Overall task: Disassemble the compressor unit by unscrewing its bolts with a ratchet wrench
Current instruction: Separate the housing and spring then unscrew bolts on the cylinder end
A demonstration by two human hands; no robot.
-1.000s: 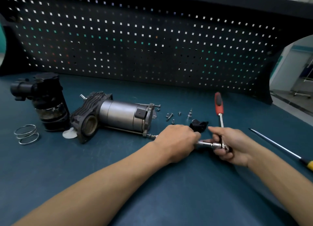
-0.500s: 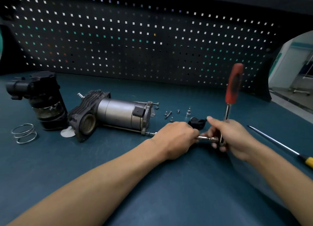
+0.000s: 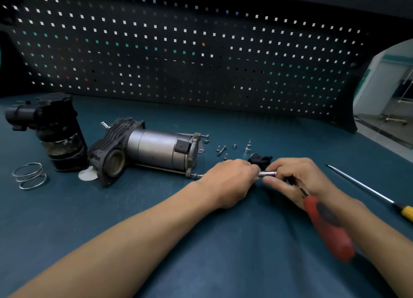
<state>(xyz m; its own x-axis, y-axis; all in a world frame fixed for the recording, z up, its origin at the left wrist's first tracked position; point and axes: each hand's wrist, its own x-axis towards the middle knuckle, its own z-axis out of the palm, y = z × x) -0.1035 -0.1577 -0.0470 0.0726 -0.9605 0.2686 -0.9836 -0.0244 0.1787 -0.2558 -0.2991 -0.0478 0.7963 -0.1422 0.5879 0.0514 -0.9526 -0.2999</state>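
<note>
Dark pegboard (image 3: 201,52) dotted with small square holes backs a desk (image 3: 156,242) covered in a blue-green mat. On the left half of the desk the compressor unit (image 3: 161,150) lies on its side. Its grey motor cylinder points right and its finned black head sits to the left, with an open round port facing the viewer. A bolt (image 3: 194,175) sticks out of the flange at the unit's near right corner. The left hand (image 3: 228,181) lies knuckles up just right of that bolt, its fingers curled down around the tool's shaft, most of which it hides. From under it the knurled extension bar (image 3: 267,174) emerges to the right. The right hand (image 3: 299,181) grasps the head end of the ratchet wrench (image 3: 328,228), with the thumb lying along the extension bar. The wrench's red handle slants down toward the viewer and is blurred. Behind the hands are a small black plastic part (image 3: 261,159), a silver socket bit (image 3: 248,148) standing upright, and several loose screws (image 3: 221,150). Left of the compressor unit stands a black canister (image 3: 55,132), with a wire spring (image 3: 30,175) near its base on the left and a white disc (image 3: 86,175) between its base and the finned head. A long screwdriver (image 3: 366,190) with a yellow handle lies at the right, well apart from the hands.
</note>
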